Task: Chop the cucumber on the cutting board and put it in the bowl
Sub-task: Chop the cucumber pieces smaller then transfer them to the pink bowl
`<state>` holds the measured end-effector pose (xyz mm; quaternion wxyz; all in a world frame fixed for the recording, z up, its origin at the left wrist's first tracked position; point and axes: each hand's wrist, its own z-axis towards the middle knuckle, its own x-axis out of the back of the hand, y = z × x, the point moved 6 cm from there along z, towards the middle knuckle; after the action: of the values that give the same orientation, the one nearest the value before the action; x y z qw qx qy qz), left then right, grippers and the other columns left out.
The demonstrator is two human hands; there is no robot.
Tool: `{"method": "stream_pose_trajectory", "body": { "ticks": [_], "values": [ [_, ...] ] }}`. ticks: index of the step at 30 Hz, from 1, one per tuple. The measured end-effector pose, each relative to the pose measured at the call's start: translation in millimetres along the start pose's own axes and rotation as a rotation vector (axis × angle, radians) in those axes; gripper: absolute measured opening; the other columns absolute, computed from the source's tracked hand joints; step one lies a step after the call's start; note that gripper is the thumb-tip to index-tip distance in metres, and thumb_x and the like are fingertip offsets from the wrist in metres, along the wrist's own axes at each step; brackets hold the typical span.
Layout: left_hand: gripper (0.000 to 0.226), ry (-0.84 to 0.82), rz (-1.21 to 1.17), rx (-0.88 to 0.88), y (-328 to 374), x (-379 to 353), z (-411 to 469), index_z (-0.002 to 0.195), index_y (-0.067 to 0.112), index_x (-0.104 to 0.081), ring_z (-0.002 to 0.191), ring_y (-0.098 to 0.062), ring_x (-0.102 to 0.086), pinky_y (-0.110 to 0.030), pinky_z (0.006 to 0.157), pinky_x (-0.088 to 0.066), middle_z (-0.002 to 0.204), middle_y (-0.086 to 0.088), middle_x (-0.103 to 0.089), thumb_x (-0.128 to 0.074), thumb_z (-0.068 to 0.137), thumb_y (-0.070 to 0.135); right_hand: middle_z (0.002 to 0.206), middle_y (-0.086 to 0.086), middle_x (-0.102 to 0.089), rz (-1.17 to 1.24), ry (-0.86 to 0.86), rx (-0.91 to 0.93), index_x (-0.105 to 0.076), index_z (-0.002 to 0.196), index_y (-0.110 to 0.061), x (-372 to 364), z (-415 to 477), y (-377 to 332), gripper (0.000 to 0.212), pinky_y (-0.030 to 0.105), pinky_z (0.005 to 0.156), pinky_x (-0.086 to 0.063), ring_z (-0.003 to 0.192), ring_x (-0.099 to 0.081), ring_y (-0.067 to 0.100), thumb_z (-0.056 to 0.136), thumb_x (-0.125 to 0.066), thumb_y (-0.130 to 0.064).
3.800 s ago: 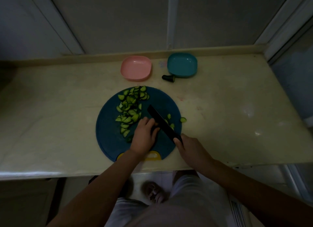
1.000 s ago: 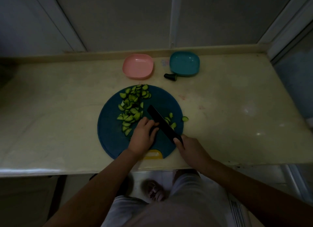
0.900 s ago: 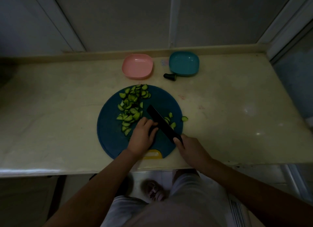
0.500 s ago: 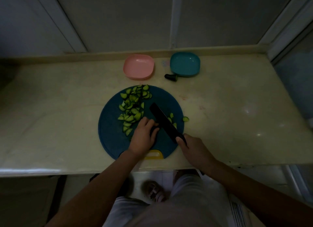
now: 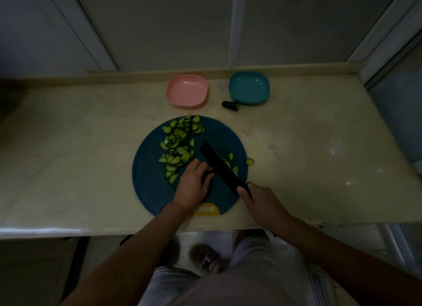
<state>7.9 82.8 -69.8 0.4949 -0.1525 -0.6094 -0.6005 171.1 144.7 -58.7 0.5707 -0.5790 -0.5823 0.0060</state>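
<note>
Little has shifted since half a second ago: the knife keeps its slant across the board, right grip wrapped round the handle, blade just beside the left grip. That grip's curled fingers pin a largely hidden cucumber stub, steadying it for cutting. Slices lie heaped on the board's far side, clear of the blade; none is in the pink bowl or teal bowl.

counter: pale, glossy | raised ledge along its back | foot below front edge
</note>
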Motion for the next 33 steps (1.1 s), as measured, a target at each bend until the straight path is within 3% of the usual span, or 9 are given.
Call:
{"method": "stream_pose_trajectory", "body": {
  "ticks": [4,10,15,19,24,28,33],
  "values": [
    [0.007,0.003,0.009,-0.002,-1.6,-1.3,0.4,0.086,0.004,-0.059,0.077,-0.014,-0.042,-0.019,0.062,-0.03,0.083,-0.01,-0.049,-0.064,0.084,0.008,0.085,0.015,-0.063,-0.041,0.017,0.014,-0.057,0.095,-0.001,-4.5,2.3,-0.4,0.036,0.031,0.058,-0.035,0.073,-0.057,0.023,0.099,-0.037,-0.031],
    [0.007,0.009,0.003,-0.016,-0.4,0.3,0.7,0.087,0.004,-0.06,0.077,-0.014,-0.043,-0.021,0.062,-0.031,0.082,-0.01,-0.05,-0.062,0.085,0.011,0.086,0.017,-0.064,-0.056,0.015,0.018,-0.056,0.095,-0.001,-9.8,7.8,-0.4,0.034,0.03,0.056,-0.031,0.07,-0.053,0.021,0.099,-0.038,-0.03],
    [0.009,-0.002,0.027,-0.021,-1.1,0.1,-0.8,0.092,0.006,-0.063,0.078,-0.014,-0.045,-0.019,0.064,-0.031,0.083,-0.009,-0.051,-0.066,0.084,0.009,0.086,0.018,-0.064,-0.054,0.011,0.004,-0.056,0.095,0.0,-8.7,7.4,3.1,0.037,0.033,0.061,-0.039,0.076,-0.059,0.028,0.099,-0.037,-0.032],
    [0.009,0.005,-0.005,0.002,-1.8,0.5,-0.3,0.09,0.005,-0.061,0.079,-0.012,-0.044,-0.019,0.064,-0.031,0.085,-0.009,-0.052,-0.065,0.085,0.01,0.085,0.015,-0.063,-0.012,0.014,-0.021,-0.057,0.093,-0.001,-7.2,4.1,4.8,0.037,0.033,0.064,-0.042,0.076,-0.058,0.025,0.099,-0.037,-0.032],
    [0.009,0.007,-0.015,0.014,-2.8,-0.3,-0.5,0.087,0.005,-0.059,0.079,-0.013,-0.045,-0.018,0.062,-0.03,0.085,-0.009,-0.051,-0.065,0.085,0.012,0.067,-0.004,-0.049,0.044,0.005,-0.051,-0.047,0.077,-0.014,-3.0,0.2,8.3,0.03,0.028,0.058,-0.033,0.07,-0.052,0.017,0.099,-0.037,-0.033],
    [0.01,0.006,-0.018,0.024,-4.1,-1.3,-0.8,0.087,0.004,-0.059,0.079,-0.016,-0.047,-0.019,0.063,-0.031,0.085,-0.009,-0.051,-0.065,0.085,0.012,0.065,-0.009,-0.047,0.062,-0.001,-0.028,-0.039,0.067,-0.026,-1.6,-3.1,5.5,0.032,0.026,0.056,-0.031,0.066,-0.05,0.013,0.098,-0.037,-0.033],
    [0.011,0.009,-0.025,0.016,-4.4,-1.4,-0.6,0.086,0.004,-0.058,0.078,-0.013,-0.044,-0.022,0.063,-0.033,0.084,-0.008,-0.049,-0.064,0.085,0.013,0.068,-0.002,-0.051,0.061,-0.013,-0.001,-0.046,0.075,-0.015,-1.2,-5.3,1.3,0.03,0.027,0.057,-0.031,0.069,-0.051,0.016,0.099,-0.038,-0.031]
  ]
}}
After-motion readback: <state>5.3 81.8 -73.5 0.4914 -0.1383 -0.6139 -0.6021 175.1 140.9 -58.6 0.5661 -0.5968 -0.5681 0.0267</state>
